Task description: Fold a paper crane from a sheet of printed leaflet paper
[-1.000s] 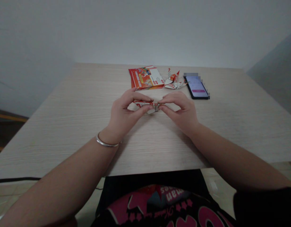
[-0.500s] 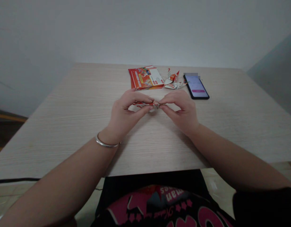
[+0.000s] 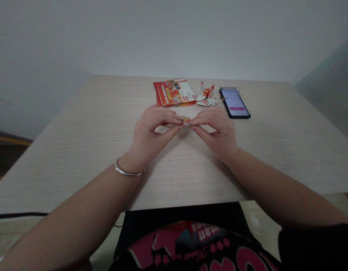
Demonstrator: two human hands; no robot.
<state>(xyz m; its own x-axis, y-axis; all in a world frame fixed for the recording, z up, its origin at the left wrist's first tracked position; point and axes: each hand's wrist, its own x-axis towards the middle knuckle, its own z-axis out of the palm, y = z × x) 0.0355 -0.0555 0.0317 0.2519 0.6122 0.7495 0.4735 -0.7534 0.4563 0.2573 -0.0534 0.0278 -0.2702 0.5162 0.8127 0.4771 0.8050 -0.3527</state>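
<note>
Just above the table, both my hands pinch a small folded piece of printed paper (image 3: 186, 121), red, orange and white. My left hand (image 3: 154, 128) grips its left end between thumb and forefinger. On the opposite end, the thumb and forefinger of my right hand (image 3: 216, 127) are closed. Only the paper's middle and a strip under the left fingers show; the rest is hidden. Behind my left hand lies a stack of red and white printed leaflets (image 3: 175, 92). Several folded paper shapes (image 3: 208, 97) in red and white stand beside it.
A phone (image 3: 235, 103) with a lit screen lies right of the folded shapes. The pale wooden table (image 3: 86, 143) meets a wall (image 3: 174, 37) at the back. A black cable (image 3: 20, 215) runs along the front left edge.
The paper between my fingers has turned slightly, showing an orange and yellow face at its middle where a paler fold showed before. Both hands stay nearly in place.
</note>
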